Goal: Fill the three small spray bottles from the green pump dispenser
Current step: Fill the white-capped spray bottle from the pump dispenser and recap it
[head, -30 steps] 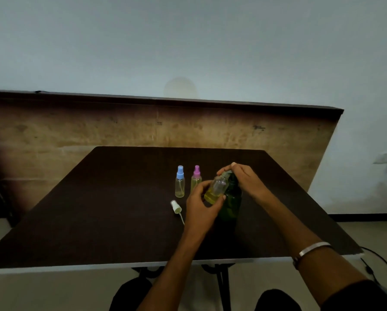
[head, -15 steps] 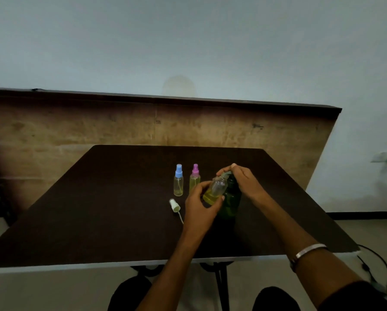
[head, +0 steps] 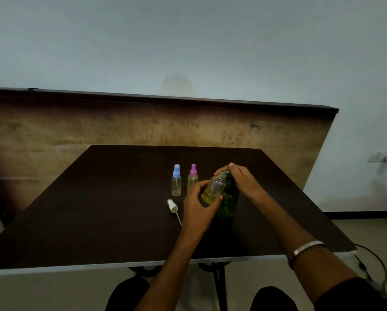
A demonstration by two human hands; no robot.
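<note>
Dark brown wood is covering the table [head: 80, 221], whose pale front edge is running along the bottom of the view; its whole left half is lying bare, and there is open surface behind the bottles up to the far edge, just short of a worn wooden panel [head: 75, 135].

Left of centre, the blue-capped bottle [head: 176, 181] is standing upright with a little yellowish liquid at its bottom. Just beside it on the right, the pink-capped bottle [head: 192, 179] is standing upright too; its contents are hard to judge. In front of the blue one, a white spray cap [head: 172, 205] is lying on its side, its thin dip tube pointing toward the near edge.

The left hand [head: 199, 207] is reaching in from below, its fingers curling round the open bottle [head: 214, 190], which is tilting with its mouth up at the pump spout and is holding yellow liquid in its lower part. Touching it behind, the green dispenser [head: 228, 200] is standing on the table right of centre. The right hand [head: 242, 180] is coming in from the right, arched over the pump head, fingers bending down onto it. A metal bangle [head: 309, 246] is circling that wrist.
</note>
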